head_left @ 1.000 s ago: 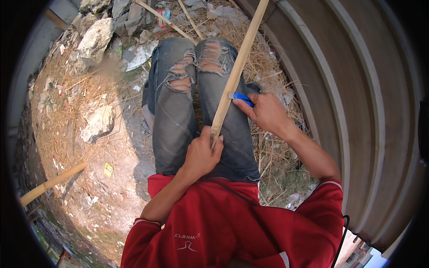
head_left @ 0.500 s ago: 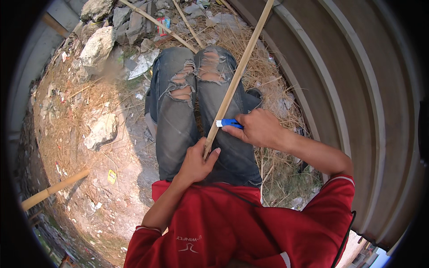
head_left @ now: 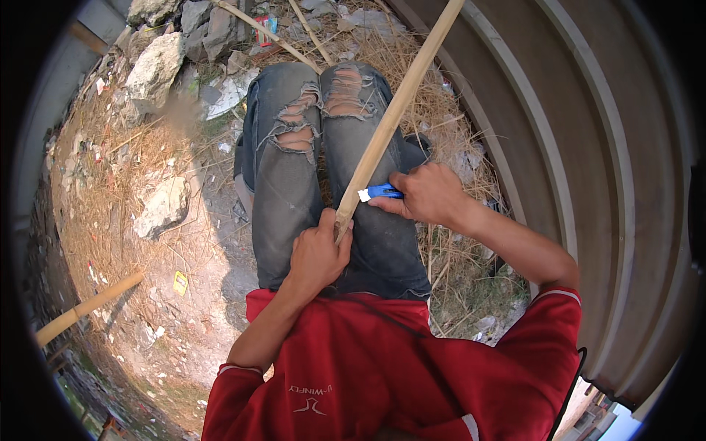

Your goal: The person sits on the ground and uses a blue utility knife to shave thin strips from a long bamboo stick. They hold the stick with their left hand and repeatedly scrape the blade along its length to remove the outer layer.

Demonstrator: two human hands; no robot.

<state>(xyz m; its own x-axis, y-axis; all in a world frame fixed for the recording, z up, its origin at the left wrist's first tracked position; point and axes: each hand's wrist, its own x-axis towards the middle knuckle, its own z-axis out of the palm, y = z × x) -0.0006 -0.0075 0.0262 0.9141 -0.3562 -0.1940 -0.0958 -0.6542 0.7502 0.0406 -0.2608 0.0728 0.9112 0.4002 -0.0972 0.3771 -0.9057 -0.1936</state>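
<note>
A long, pale bamboo strip (head_left: 393, 117) slants over my right thigh, running from my lap up past the top edge. My left hand (head_left: 320, 253) is closed around its lower end, near my waist. To the right of the strip, my right hand (head_left: 432, 194) grips a blue utility knife (head_left: 385, 191). The knife's short bright blade points left and lies at the strip's right edge; whether it cuts into the bamboo, I cannot tell. Beneath both hands are my legs in torn dark jeans (head_left: 287, 198).
A corrugated metal wall (head_left: 581, 184) curves along the right side. Pale rocks (head_left: 163, 207) and dry straw (head_left: 95, 191) lie on the littered ground. One bamboo pole (head_left: 92, 305) juts in at lower left; thinner sticks (head_left: 268, 37) lie beyond my knees.
The bamboo strip has turned, showing a broader face, and its upper end has shifted right. My left hand has moved slightly up and left, its thumb now tucked in. The knife is slightly higher.
</note>
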